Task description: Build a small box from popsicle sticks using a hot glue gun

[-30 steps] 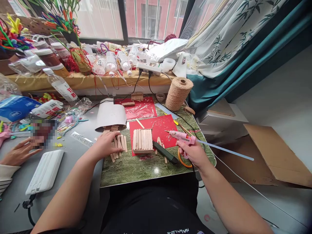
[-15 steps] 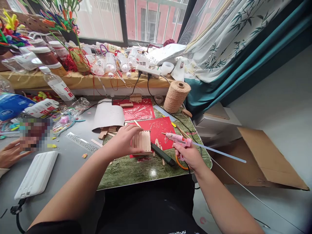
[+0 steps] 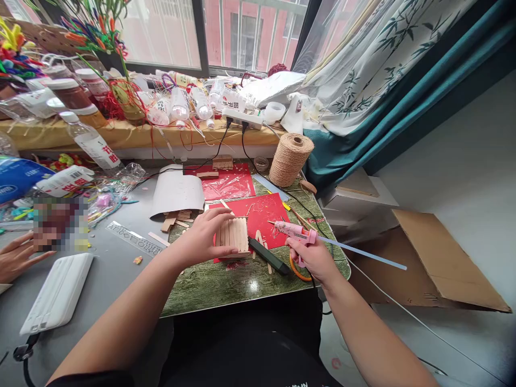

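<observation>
My left hand (image 3: 209,236) grips a small box-like piece made of wooden craft sticks (image 3: 236,235), thumb along its near side and fingers over the far side. It rests at the edge of a red sheet (image 3: 266,215). In my right hand (image 3: 310,255) is a pink hot glue gun (image 3: 296,231), its nozzle pointing left toward the stick piece but apart from it. A long translucent glue stick (image 3: 363,252) juts out of its back. Between the hands lies a dark green cutter-like tool (image 3: 268,257), with loose craft sticks (image 3: 258,244) beside it.
A twine spool (image 3: 292,159) stands at the back right, near a power strip (image 3: 242,118) on the cluttered sill. Left are a plastic ruler (image 3: 135,239), a white power bank (image 3: 56,293) and another person's hand (image 3: 20,255). A cardboard box (image 3: 447,258) sits right of the table.
The view has shifted slightly. Both hands keep their holds, and the glue gun stays almost in the same place. The other person's hand at the left has moved a little, its fingers more spread.
</observation>
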Motion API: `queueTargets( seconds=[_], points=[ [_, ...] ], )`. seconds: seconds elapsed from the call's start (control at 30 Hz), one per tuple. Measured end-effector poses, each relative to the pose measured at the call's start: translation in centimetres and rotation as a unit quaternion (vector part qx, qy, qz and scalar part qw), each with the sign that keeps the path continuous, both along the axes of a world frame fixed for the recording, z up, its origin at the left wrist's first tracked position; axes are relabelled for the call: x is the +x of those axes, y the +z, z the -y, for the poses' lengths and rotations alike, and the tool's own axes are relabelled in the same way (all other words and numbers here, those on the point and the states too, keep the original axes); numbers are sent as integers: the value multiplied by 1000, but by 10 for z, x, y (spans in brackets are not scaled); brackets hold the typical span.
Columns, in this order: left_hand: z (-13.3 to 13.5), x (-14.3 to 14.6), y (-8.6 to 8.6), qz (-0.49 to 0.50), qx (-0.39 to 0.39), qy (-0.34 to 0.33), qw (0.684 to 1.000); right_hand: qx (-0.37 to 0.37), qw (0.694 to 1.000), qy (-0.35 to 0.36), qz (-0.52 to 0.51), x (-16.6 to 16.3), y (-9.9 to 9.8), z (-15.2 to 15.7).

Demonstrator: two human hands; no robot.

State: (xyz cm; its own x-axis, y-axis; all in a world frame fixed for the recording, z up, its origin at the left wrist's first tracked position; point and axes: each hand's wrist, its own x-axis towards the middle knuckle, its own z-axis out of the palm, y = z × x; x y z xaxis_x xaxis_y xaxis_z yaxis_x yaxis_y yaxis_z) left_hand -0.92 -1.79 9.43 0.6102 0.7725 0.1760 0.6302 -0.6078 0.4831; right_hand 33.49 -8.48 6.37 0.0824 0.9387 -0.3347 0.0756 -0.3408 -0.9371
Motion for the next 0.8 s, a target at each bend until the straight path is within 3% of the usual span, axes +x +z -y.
queueTargets(
  seconds=[0.3,0.63,0.8],
  points=[
    [7,5,-5,16,-4,3,1000,6,1000,13,8,-1,-4,-2],
    [9,9,-11,13,11,12,1000,13,1000,16,16,-9,22,0],
    [13,0,-8,0,71,-23,997,14,1000,26,11,-7,24,0]
  ],
)
